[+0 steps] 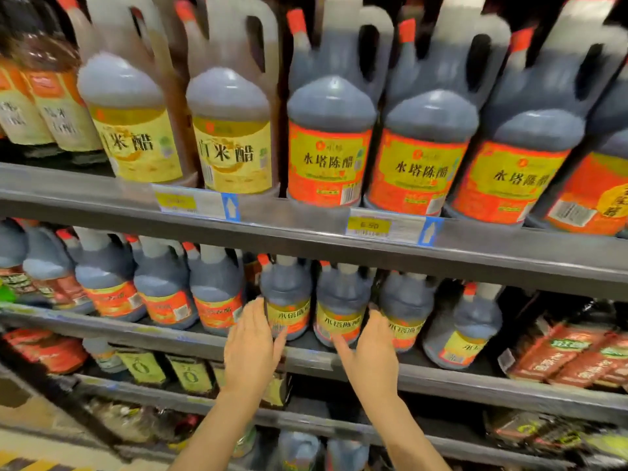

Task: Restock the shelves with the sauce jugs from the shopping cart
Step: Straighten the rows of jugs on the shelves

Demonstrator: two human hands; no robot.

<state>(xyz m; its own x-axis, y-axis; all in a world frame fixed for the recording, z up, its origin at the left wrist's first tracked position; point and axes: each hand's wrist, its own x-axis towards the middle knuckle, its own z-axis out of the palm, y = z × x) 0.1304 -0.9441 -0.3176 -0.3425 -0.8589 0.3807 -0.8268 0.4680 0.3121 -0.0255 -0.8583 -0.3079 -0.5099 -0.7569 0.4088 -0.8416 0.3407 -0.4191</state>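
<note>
Head view: two dark sauce jugs are flanked by the left hand and right hand, fingers spread, nothing gripped. Full jugs are judged heavy, stiff and smooth; the top handle should be taken.

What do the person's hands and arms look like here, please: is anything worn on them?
Both are bare. The left hand and right hand carry no gloves, and no rings, watch or bracelets show. No sleeves are in view; the forearms are uncovered down to the frame's bottom edge.

Dark jugs with red caps and red-and-yellow labels; pale yellow labels on amber jugs; grey shelf edges
</note>
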